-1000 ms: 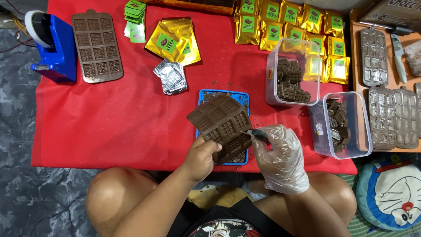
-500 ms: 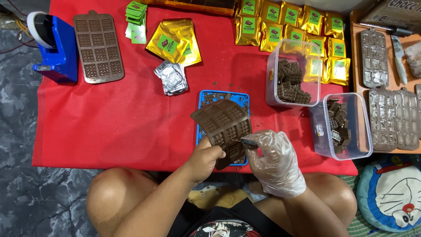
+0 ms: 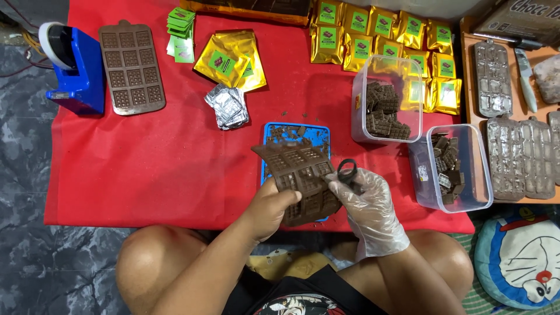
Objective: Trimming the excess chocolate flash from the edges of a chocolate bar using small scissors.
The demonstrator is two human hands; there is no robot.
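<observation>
Brown silicone mould point(image 3: 300, 175) is grasped by both hands: bare left hand point(image 3: 271, 207) fingers clenched on its lower edge, gloved right hand point(image 3: 364, 201) pinching its right side (glove clear plastic). Blue tray point(image 3: 268, 131) lies directly beneath the fingers.

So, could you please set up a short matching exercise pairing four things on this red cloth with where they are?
Things:
1. tape dispenser
2. brown mould
3. foil squares
4. lidless tub

Places:
A. held in the left hand and the gloved right hand
B. far left edge
C. right edge, holding brown pieces
D. below the loose gold pouches

Pairs: 1-B, 2-A, 3-D, 4-C
</observation>
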